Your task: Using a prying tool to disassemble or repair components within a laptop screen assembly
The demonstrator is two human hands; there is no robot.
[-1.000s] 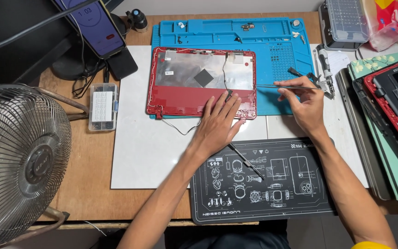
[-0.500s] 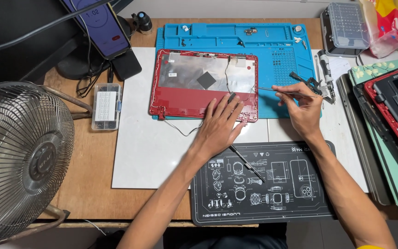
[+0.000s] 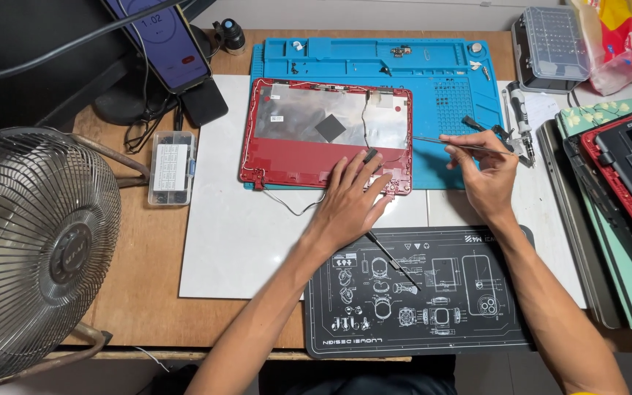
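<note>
A red laptop lid (image 3: 301, 157) lies face down with silver foil and thin cables across its inside, resting partly on a blue silicone work mat (image 3: 448, 80). My left hand (image 3: 349, 201) lies flat on the lid's lower right part, fingers spread, one fingertip touching a small black part. My right hand (image 3: 488, 172) holds thin metal tweezers (image 3: 451, 144) whose tip points left at the lid's right edge. A slim black tool (image 3: 393, 260) lies under my left wrist on a black printed mat (image 3: 433, 307).
A metal fan (image 3: 31, 249) fills the left. A small parts box (image 3: 171, 167), a phone (image 3: 166, 40) on a stand, a clear screw case (image 3: 550, 47), a screwdriver (image 3: 518, 117) and stacked laptops (image 3: 623, 197) at the right surround the white board (image 3: 235, 241).
My view has shifted slightly, so everything sits a little lower in the frame. My right hand with the tweezers has stayed near the lid's right edge; my left hand stays on the lid.
</note>
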